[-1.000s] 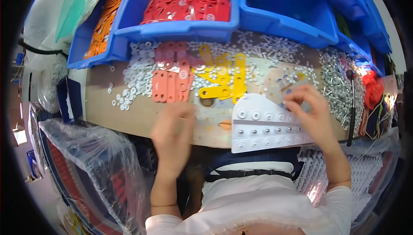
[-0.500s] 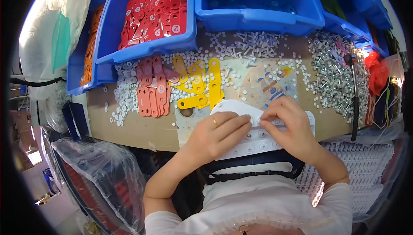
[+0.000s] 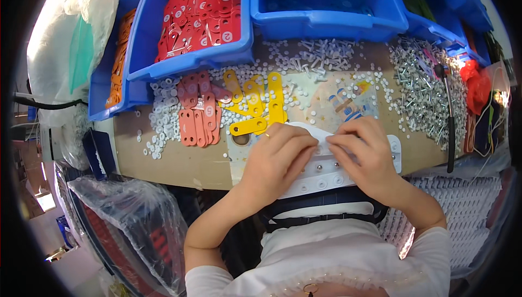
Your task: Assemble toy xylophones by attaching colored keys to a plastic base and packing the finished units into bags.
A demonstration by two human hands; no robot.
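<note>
A white flat plastic piece (image 3: 311, 186) with round holes, ring-shaped caps and a few metal studs lies at the table's near edge, over my lap. My left hand (image 3: 276, 158) pinches the piece's upper part, thumb and fingers drawn together. Opposite it, my right hand (image 3: 368, 157) has its thumb and fingertips pressed together at the same upper part, a small gap from the left fingertips. Whether a small part sits between the fingertips is hidden. Just beyond lie yellow strips (image 3: 275, 98) and salmon-pink strips (image 3: 205, 120) with holes.
Blue bins stand along the back, one holding red strips (image 3: 206, 11), another orange strips (image 3: 120, 58). White caps (image 3: 163, 104) and white pegs (image 3: 321, 52) are scattered behind my hands. Metal rivets (image 3: 424, 88) are heaped at right, beside a black-handled rod (image 3: 450, 128).
My left fingers have curled and risen a little off the white piece, their tips now bunched near the right fingertips. The whole view has shifted slightly. My right hand stays nearly in place.
</note>
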